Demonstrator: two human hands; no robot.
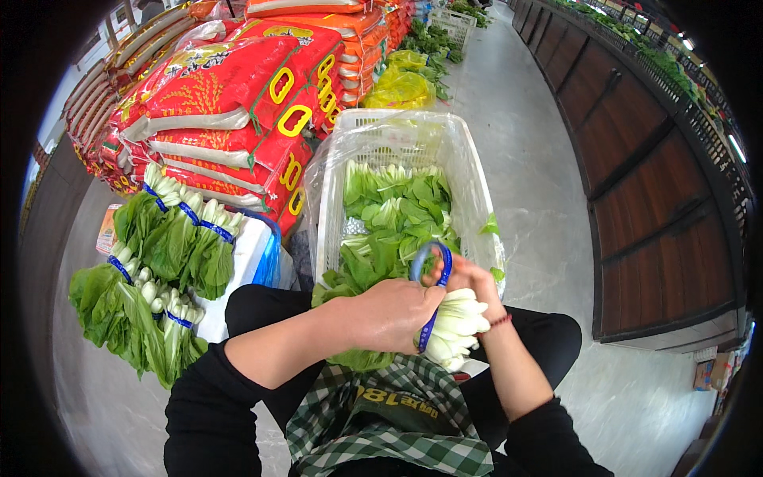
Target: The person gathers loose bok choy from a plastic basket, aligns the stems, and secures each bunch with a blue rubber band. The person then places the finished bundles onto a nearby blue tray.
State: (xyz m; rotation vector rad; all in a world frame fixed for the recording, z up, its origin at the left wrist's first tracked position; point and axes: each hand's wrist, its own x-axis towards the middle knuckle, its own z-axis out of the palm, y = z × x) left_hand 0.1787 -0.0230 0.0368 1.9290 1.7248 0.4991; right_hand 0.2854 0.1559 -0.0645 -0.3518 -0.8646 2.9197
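My left hand [387, 313] grips a bunch of leafy greens with thick white stems, which looks like bok choy [458, 328]. The stems point right and the leaves lie under the hand. A printed blue tape [427, 332] passes around the bunch by the stems and rises in a loop above my left hand. Curled at that loop are the fingers of my right hand [471, 277], partly hidden behind it; they appear to pinch the tape. Just ahead, a white plastic crate [486, 203] with a clear liner holds loose greens [399, 208].
Tied bunches of greens [179, 238] lie at the left, some on a white foam box [247, 238]. Stacked red sacks [208, 101] rise behind them. Yellow plastic bags [402, 89] sit beyond the crate. Dark wooden cabinets [644, 161] line the right side of the grey floor [530, 179].
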